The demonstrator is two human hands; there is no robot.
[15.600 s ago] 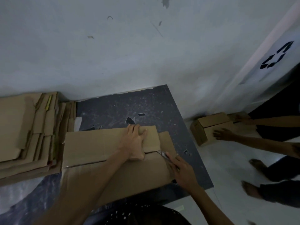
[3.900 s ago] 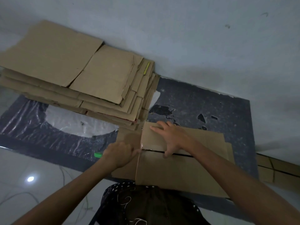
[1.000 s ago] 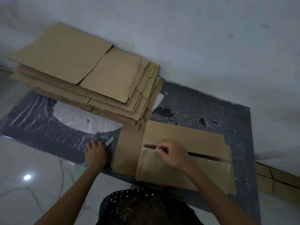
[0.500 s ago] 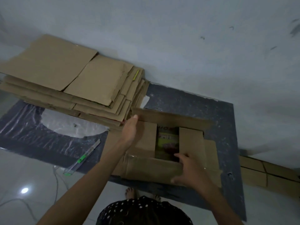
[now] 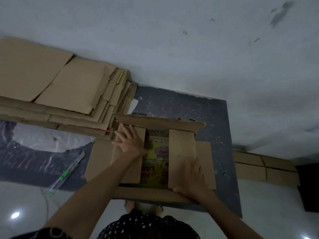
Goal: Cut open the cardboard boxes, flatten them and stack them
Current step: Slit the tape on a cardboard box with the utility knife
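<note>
Two inner flaps (image 5: 181,147) of the cardboard box (image 5: 146,194), set on the dark mat (image 5: 215,118) beside the flattened stack (image 5: 69,87), were pressed under the left grip (image 5: 132,144) and right grip (image 5: 191,176), fingers straight, nothing held. By judgement, the flaps were best folded fully outward before the walls were collapsed.

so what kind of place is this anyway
Likely a bare indoor corner used for breaking down cardboard: a stack of flattened cardboard against a plain wall, a dark mat on the glossy floor, and a cutter lying beside the opened box.
</note>
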